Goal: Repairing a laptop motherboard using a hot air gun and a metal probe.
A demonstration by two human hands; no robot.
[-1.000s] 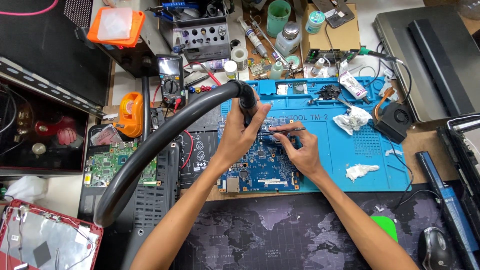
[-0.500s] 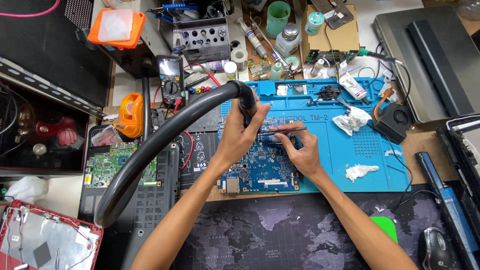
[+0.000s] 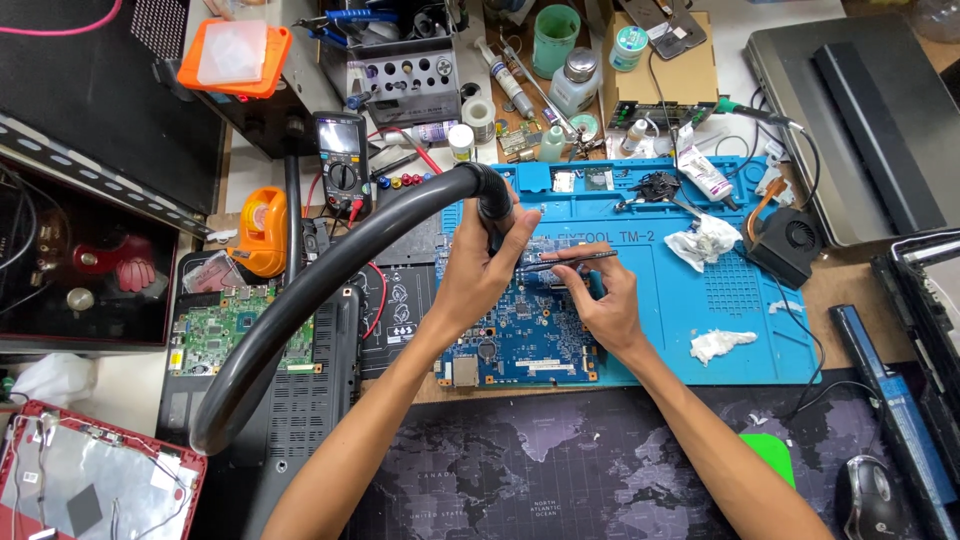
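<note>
Two hands mid-job: left hand [image 3: 478, 268] grips thick black hose [image 3: 330, 270], right hand [image 3: 600, 300] pinches slim black tweezers [image 3: 565, 262] over blue circuit board [image 3: 520, 340] (nothing lifted yet).

1. The hose [image 3: 330, 290] looks like smooth dark grey rubber or plastic with a dull sheen.
2. The circuit board [image 3: 520, 340] is glossy blue laminate dotted with small metal parts.
3. The tweezers [image 3: 565, 262] look like thin dark matt metal.
4. The work mat [image 3: 720, 310] is matt blue, rubbery, with moulded texture.
5. The tissue wads [image 3: 705, 243] are crumpled white paper.
6. The desk mat [image 3: 560, 470] is dark printed cloth, matt.
</note>
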